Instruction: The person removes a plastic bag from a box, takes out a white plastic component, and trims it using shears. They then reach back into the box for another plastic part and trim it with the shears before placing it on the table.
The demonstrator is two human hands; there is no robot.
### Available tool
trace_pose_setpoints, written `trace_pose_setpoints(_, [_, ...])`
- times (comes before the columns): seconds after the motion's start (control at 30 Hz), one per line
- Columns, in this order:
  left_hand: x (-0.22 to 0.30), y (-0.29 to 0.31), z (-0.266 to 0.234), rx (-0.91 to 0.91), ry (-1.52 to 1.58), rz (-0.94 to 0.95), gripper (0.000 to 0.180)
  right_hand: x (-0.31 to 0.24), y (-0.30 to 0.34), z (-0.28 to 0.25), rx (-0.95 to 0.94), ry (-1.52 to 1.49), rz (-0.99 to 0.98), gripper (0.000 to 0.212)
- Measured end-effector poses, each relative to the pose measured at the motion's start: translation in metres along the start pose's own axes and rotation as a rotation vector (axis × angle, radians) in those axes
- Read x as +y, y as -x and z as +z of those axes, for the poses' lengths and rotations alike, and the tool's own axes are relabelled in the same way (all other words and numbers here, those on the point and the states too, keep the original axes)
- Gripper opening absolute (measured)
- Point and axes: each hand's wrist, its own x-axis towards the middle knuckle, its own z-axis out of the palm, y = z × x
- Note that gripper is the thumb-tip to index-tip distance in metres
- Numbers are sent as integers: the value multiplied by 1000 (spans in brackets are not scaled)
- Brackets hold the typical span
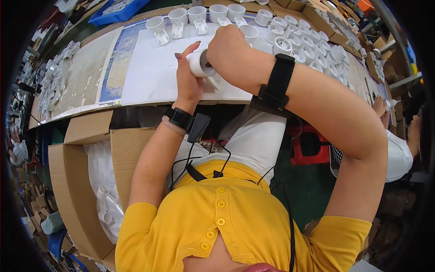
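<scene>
My left hand (186,80) is wrapped round a white plastic cup-shaped part (195,64), tilted so its open end faces right. A flat white tab sticks out below that end. My right hand (230,53) is closed at the opening, its wrist bent and its back toward me. Its fingertips are hidden, so what they pinch cannot be seen. Beyond my hands stands a row of similar white cup-shaped parts (178,17) with tabs pointing toward me. To the right, many white round parts (308,53) stand close together on the table.
A white sheet (145,72) covers the table's middle. Loose white plastic pieces (53,81) are heaped at the left, and a blue tray (118,12) sits at the far left. An open cardboard box (81,190) with white parts is below the table. Someone's hand (379,106) shows at the right.
</scene>
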Motion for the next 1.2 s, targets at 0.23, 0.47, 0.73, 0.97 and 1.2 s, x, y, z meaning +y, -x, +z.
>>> trace_pose_setpoints(0.23, [1, 1, 5, 9, -26, 10, 69, 1, -2, -9, -117, -83, -24, 22])
trace_pose_setpoints(0.47, [1, 1, 4, 23, -38, 12, 71, 2, -4, -9, -125, 133, -81, 36])
trace_pose_setpoints(0.73, [0, 1, 5, 24, -48, 22, 71, 4, -9, -10, -156, 74, -46, 35])
trace_pose_setpoints(0.97, [-1, 0, 4, 43, -48, 21, 70, 0, -10, -11, -167, -8, 30, 28])
trace_pose_setpoints(1.2, [-1, 0, 2, 43, -72, 23, 70, 4, -15, 1, -57, -198, 72, 26])
